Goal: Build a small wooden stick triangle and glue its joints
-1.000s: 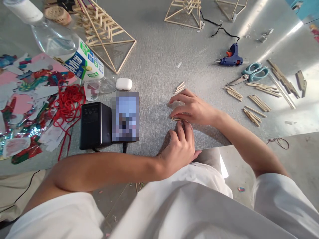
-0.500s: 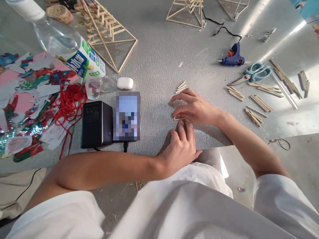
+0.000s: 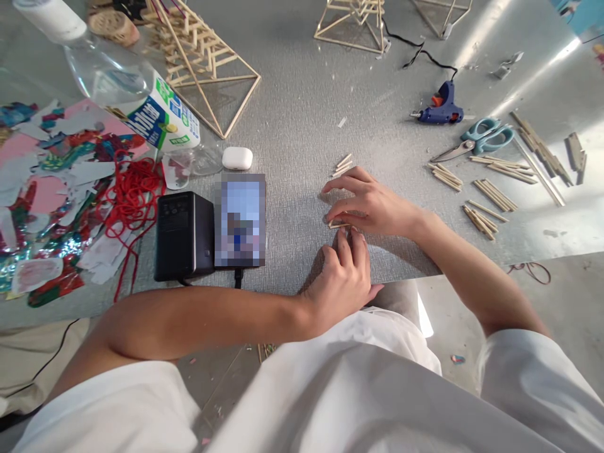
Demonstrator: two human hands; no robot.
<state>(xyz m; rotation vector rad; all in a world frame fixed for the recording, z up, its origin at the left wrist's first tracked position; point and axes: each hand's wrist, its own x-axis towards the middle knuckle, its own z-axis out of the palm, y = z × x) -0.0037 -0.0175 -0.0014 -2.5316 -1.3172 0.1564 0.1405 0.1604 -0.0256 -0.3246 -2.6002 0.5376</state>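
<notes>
Short wooden sticks [image 3: 338, 224] lie on the tabletop between my two hands, partly covered by fingers. My right hand [image 3: 370, 204] comes from the right with fingers curved and spaced. Its lower fingers touch the sticks from the far side. From the near side, my left hand [image 3: 340, 277] presses bent fingertips against the same sticks, its thumb pointing off to the right. Just beyond my right fingers is a little row of cut sticks [image 3: 342, 166]. How many sticks are under my fingers is hidden.
Right: stick bundles [image 3: 494, 195], scissors [image 3: 484, 138], a blue glue gun [image 3: 441, 108]. Left: a phone [image 3: 240, 220], black power bank [image 3: 183, 236], white earbud case [image 3: 237, 158], red yarn [image 3: 129, 198], plastic bottle [image 3: 117, 82]. Stick frames [image 3: 226, 78] stand at the back.
Both hands and the sticks stay in practically the same place. Only the blurred picture on the phone screen looks a little different.
</notes>
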